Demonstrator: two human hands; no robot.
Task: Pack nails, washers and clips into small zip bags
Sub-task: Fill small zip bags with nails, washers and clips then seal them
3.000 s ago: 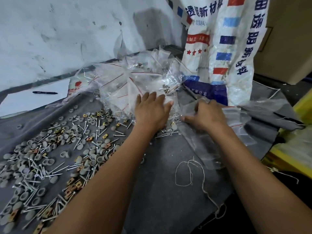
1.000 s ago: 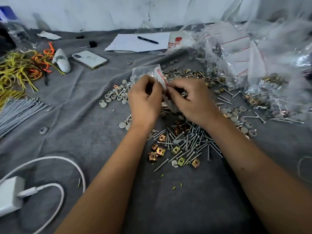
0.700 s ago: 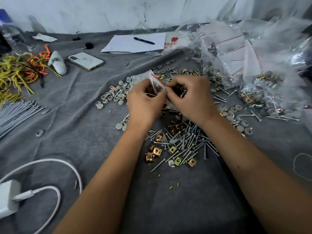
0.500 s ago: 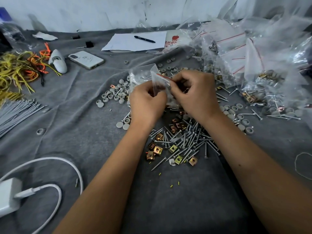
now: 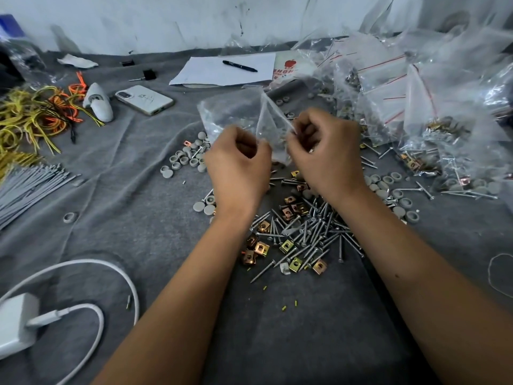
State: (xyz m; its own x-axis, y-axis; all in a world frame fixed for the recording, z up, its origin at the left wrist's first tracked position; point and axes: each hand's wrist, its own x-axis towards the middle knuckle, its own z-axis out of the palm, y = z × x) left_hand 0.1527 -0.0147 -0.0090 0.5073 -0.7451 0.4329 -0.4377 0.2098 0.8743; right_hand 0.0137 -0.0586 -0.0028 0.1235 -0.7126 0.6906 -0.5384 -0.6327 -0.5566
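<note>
Nails and clips lie heaped at the desk's centre, washers behind them; filled bags pile at right, a phone and ties at left, paper behind.

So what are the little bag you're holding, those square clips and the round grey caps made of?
The small zip bag, which both hands hold, looks like thin clear plastic film: see-through, glossy, crinkled. The square clips appear to be plated sheet metal, with a shiny yellow-copper sheen and folded edges. The round grey caps look like matte moulded plastic, though rubber can't be ruled out.
</note>
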